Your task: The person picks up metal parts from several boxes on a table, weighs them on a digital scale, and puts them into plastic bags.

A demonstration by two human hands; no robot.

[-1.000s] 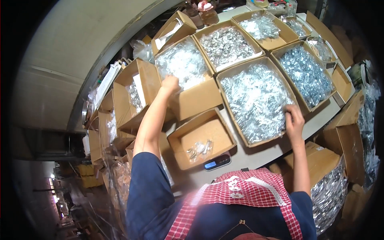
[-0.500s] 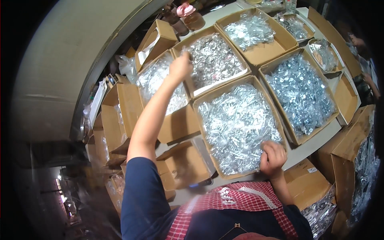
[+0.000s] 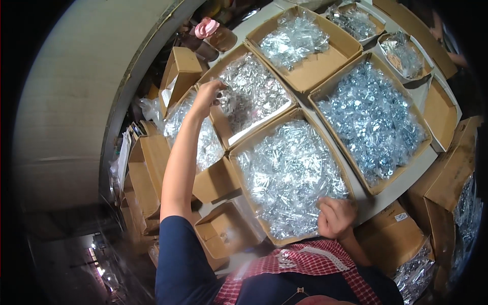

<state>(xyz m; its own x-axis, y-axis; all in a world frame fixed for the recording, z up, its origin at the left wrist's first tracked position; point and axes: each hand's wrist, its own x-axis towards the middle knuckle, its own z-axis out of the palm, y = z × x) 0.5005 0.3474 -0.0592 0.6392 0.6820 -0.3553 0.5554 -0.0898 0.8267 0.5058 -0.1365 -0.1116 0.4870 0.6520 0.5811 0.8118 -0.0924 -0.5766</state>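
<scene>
Across the table (image 3: 367, 197), open cardboard boxes sit packed edge to edge, each heaped with small clear bags of shiny metal parts. The biggest near one, the middle box (image 3: 291, 173), lies straight ahead of the person, its long side running away from them. The right hand (image 3: 334, 217) rests at its near rim, fingers (image 3: 325, 216) curled loosely onto the bags just beyond the knuckles; whether they actually pinch one I cannot tell. Further off and to the left, the far box (image 3: 250, 96) holds the same sort of bags. The left hand (image 3: 207, 96) is stretched out to it, fingertips closed on a small bag (image 3: 221, 94) at that box's left edge, lying just right of them. A small empty box (image 3: 223, 230) sits below the left elbow.
</scene>
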